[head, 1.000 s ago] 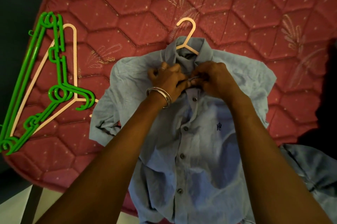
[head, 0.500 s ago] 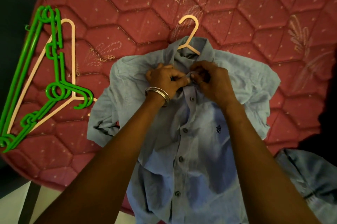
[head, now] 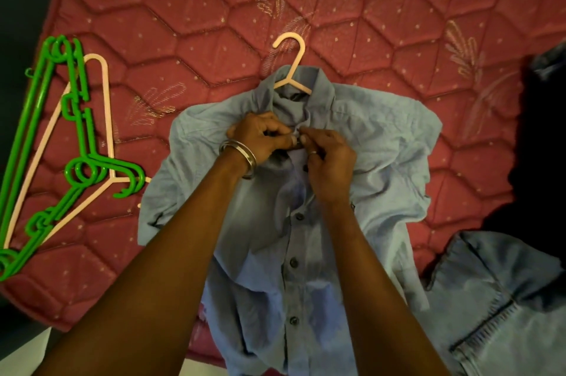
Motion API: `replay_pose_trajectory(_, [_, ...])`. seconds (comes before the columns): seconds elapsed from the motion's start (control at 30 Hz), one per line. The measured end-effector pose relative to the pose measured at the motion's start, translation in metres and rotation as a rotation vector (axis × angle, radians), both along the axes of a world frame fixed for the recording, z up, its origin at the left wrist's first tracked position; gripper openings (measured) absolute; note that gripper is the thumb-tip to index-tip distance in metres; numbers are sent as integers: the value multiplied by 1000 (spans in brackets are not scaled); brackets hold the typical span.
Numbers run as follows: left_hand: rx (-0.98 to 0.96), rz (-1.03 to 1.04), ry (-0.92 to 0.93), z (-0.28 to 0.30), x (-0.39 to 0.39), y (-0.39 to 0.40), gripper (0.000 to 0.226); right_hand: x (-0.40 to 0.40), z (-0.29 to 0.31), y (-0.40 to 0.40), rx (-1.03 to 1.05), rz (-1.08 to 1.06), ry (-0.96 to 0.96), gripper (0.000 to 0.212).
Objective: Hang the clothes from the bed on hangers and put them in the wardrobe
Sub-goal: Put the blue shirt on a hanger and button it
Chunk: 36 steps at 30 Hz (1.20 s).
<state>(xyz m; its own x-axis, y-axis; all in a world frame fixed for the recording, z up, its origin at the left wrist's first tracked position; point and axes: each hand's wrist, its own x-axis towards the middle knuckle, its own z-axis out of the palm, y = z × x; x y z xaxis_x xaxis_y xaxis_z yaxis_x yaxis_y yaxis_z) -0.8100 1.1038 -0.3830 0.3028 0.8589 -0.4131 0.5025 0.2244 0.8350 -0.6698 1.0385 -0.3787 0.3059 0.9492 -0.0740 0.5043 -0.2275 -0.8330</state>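
- red quilted bed [head: 183,8] carries everything; work sits near its front edge.
- left hand [head: 260,138] and right hand [head: 329,161] are close together, both pinching the blue shirt [head: 367,167] just under the collar, apparently doing up the top button.
- pink hanger [head: 291,69] is already inside the shirt, hook poking out of the neck.
- best to keep the placket flat and taut and seat the button fully.
- spare green hangers [head: 73,142] lie well apart at left; a denim garment [head: 490,299] waits at right.

A red quilted mattress [head: 190,17] with a stitched hexagon pattern, pale dots and leaf motifs fills most of the view. Dim lighting leaves the area beyond its left edge dark. A pale floor strip [head: 21,354] shows at lower left.
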Motion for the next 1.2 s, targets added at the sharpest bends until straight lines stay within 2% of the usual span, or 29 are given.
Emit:
replay_pose_trajectory(0.17, [-156,19,-6,9,-4,3,16,3,9,1,17,82,30,18])
replay_pose_trajectory(0.27, [-243,16,30,17,0,8,18,1,15,1,99,166,-101,13])
replay_pose_trajectory(0.33, [-288,34,79,20,7,11,8,-1,15,-1,155,189,-212,14])
replay_pose_trajectory(0.47, [-218,40,280,21,11,5,35,-7,12,-7,190,193,-327,13])
replay_pose_trajectory(0.6, [-168,-37,360,18,9,2,42,-6,16,-6,182,199,-358,11])
replay_pose_trajectory(0.77, [-162,-100,382,6,10,4,60,-6,20,-2,30,156,-280,10])
replay_pose_trajectory(0.97, [-174,-152,473,13,4,3,42,-8,24,12,-235,213,-129,9])
replay_pose_trajectory(1.03, [-195,-187,406,13,5,2,39,4,23,12,-318,223,-56,13])
replay_pose_trajectory(1.07, [-207,-166,314,16,5,1,34,10,25,12,-353,190,14,17])
replay_pose_trajectory(1.17, [-226,104,-140,26,3,-2,2,18,42,18,-224,-80,237,25])
replay_pose_trajectory(1.2, [-158,243,-202,31,-5,2,7,15,47,29,-171,-128,213,24])
